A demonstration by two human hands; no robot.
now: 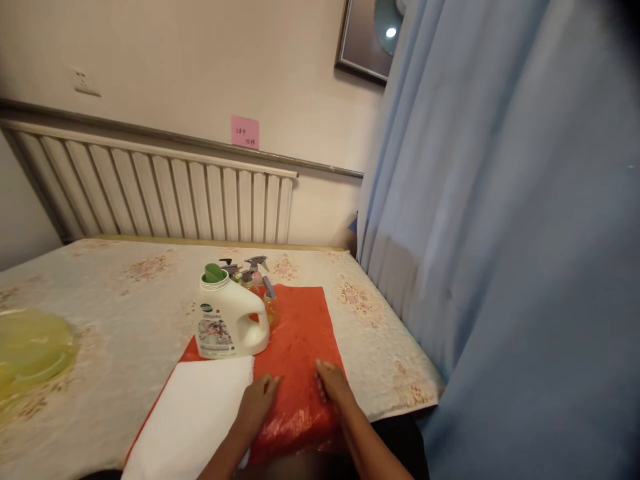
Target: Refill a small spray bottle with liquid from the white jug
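- One blue curtain (500,233) fills the right side, hanging just beside the right edge of the bench.
- One bench (110,293) with a pale flowered cover; one white radiator (165,193) runs along the far wall behind it, and one pink note (245,131) is stuck above that.
- One red plastic sheet (300,333) lies flat at the near right of the bench, its near edge crinkled under the hands. Step in hand, as I judge it: flattening or getting a grip on this sheet at its near end.
- One white cloth (193,413) lies over the sheet's near left corner.
- One yellow-green translucent thing (30,350) sits at the left edge; can't tell what it is.
- One white jug (227,320) with a green cap stands on the sheet's far left corner; its handle faces right.
- Spray bottles (257,270) stand just behind the jug; three or so, partly hidden, so the exact count is unclear.
- Left hand (257,399): on the sheet beside the cloth edge, fingers loosely curled and pressing down, no clear grasp.
- Right hand (333,383): flat on the sheet just right of the left hand, fingers released and spread, holding nothing.
- A further move here would need the jug's weight on the far corner reckoned with.
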